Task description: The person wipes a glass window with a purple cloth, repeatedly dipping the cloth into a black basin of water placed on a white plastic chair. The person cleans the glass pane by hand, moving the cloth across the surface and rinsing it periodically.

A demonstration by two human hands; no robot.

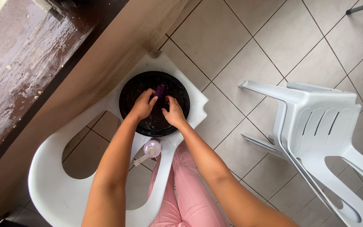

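- The white plastic chair (55,176) lies tipped, its seat bearing the black basin (177,90); a wall runs close to the left of the hands.
- Washing seems midway: the purple cloth (160,90) sits wet in the basin.
- Left hand (143,105) and right hand (174,112) curl closed on the cloth.
- Open tile floor (232,50) lies right; a pump bottle (151,149) stands just behind the wrists.
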